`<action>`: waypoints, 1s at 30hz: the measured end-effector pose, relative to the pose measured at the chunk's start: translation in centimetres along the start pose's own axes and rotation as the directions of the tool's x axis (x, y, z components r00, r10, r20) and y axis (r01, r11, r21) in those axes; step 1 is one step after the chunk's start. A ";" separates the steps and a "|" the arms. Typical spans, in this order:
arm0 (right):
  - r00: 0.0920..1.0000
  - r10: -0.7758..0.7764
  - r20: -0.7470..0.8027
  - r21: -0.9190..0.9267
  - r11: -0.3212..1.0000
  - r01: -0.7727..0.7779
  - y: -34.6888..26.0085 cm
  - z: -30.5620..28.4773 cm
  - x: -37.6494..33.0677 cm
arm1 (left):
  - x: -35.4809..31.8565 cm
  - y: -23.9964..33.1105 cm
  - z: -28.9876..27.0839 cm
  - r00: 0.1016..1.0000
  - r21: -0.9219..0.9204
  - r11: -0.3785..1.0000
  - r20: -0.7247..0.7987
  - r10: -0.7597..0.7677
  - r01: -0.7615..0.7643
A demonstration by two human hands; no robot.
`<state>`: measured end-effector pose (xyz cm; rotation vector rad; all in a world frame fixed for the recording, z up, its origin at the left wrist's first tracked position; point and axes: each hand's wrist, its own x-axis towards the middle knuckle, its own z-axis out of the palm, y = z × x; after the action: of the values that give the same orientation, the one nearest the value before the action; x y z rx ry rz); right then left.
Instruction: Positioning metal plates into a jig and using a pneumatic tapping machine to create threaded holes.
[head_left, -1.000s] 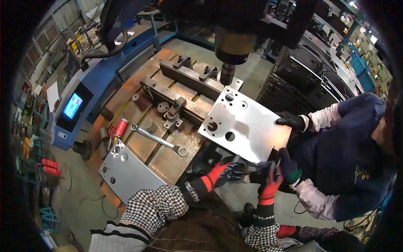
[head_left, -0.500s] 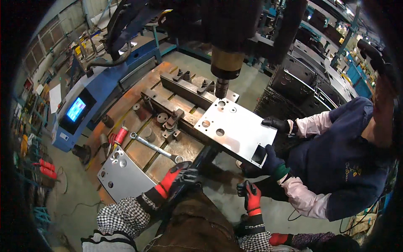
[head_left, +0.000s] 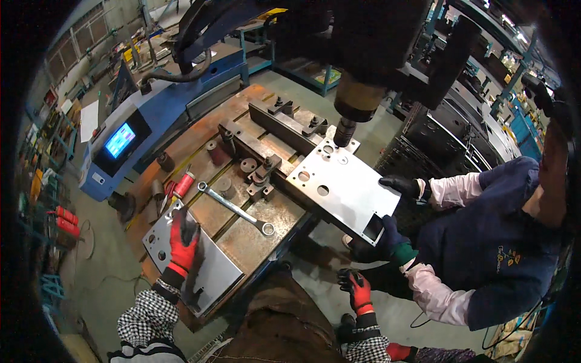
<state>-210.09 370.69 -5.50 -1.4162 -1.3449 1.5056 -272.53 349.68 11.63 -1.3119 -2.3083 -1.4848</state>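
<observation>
My left hand (head_left: 184, 239), in a red and black glove, is over a flat grey metal plate (head_left: 210, 272) with round holes. Its fingers are stretched out toward the plate's far end and appear to touch it. The plate lies on the machine table's left front corner. My right hand (head_left: 357, 289), gloved alike, hangs beside the table with fingers curled; the inside of its grip is hidden. A combination wrench (head_left: 236, 209) lies on the table between the plate and the clamps. A co-worker's gloved hands (head_left: 396, 233) hold a second holed plate (head_left: 348, 187) under the drill spindle (head_left: 345, 132).
Steel bars (head_left: 281, 127) with clamps (head_left: 263, 176) stand on the rusty table. A red cylindrical object (head_left: 183, 183) and metal cylinders sit at its left. A blue control panel (head_left: 115, 148) with a lit screen is beyond. The co-worker (head_left: 484, 242) occupies the right.
My left hand has moved left from near the wrench's end to the grey plate, its fingers now extended. My right hand stays curled. The view has shifted slightly.
</observation>
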 end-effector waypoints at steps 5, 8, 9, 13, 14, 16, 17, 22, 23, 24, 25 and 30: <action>0.891 -0.442 0.104 -0.515 0.742 0.429 4.2 -1.5 0.4 | 1.7 -7.7 -3.6 0.993 0.509 0.860 0.070 -0.095 0.046; 0.887 -0.423 0.184 -0.467 0.757 0.457 4.5 -0.4 1.1 | 1.6 -10.5 -4.2 0.982 0.584 0.803 0.054 -0.183 0.118; 0.918 -0.342 0.201 -0.364 0.844 0.394 4.2 0.1 1.4 | 1.6 -11.2 -4.3 0.976 0.603 0.786 0.055 -0.211 0.136; 0.945 -0.171 0.280 -0.070 0.978 0.197 2.0 1.7 2.7 | 3.1 -12.8 -3.0 0.974 0.674 0.734 0.101 -0.204 0.084; 0.943 -0.164 0.289 -0.027 0.983 0.180 1.1 2.3 2.6 | 3.8 -13.0 -2.5 0.967 0.692 0.718 0.126 -0.223 0.075; 0.884 -0.329 0.332 -0.353 0.826 0.440 -2.3 5.1 2.1 | 4.0 -13.7 -3.6 0.949 0.750 0.658 0.152 -0.277 0.072; 0.836 -0.399 0.377 -0.514 0.661 0.547 -3.8 6.3 1.8 | 4.0 -14.1 -4.0 0.948 0.751 0.655 0.148 -0.281 0.077; 0.885 -0.190 0.426 -0.683 0.574 0.452 -4.2 9.4 2.1 | 5.0 -14.8 -4.7 0.970 0.762 0.648 0.155 -0.185 0.002; 0.881 -0.227 0.416 -0.638 0.618 0.460 -2.7 8.9 2.3 | 5.5 -14.7 -4.1 0.970 0.747 0.665 0.163 -0.183 0.000; 0.878 -0.226 0.422 -0.610 0.645 0.460 -1.5 8.7 2.1 | 5.6 -14.9 -4.1 0.974 0.735 0.678 0.162 -0.158 -0.012; 0.877 -0.225 0.424 -0.586 0.670 0.455 -0.5 8.2 1.8 | 5.7 -15.0 -3.6 0.976 0.724 0.690 0.166 -0.143 -0.022; 0.934 0.064 0.352 -0.126 0.992 -0.021 -0.6 9.6 1.0 | 5.3 -15.9 -3.4 0.977 0.693 0.721 0.145 -0.158 0.014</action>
<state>-219.66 369.54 -6.28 -1.2917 -1.6539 1.7999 -288.17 347.76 4.97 -1.1499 -2.6607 -0.3798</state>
